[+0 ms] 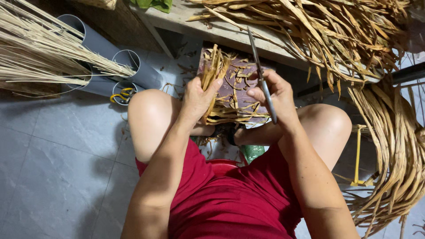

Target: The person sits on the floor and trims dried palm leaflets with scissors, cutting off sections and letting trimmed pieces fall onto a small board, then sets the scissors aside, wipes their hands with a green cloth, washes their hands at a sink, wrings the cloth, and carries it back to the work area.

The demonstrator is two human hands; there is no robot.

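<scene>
Head view: left hand [198,98] grips dried leaf strips [214,71]; right hand [271,95] clasps scissors [262,75] just beside.

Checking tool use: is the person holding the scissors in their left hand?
No, the scissors are in the right hand, while the left hand grips a bundle of dried leaf strips.

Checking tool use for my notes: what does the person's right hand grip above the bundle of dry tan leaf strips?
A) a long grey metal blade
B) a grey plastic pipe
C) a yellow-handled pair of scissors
A: the right hand is closed round a long grey metal blade pointing up, beside the bundle of dry tan leaf strips in the left hand.
</scene>
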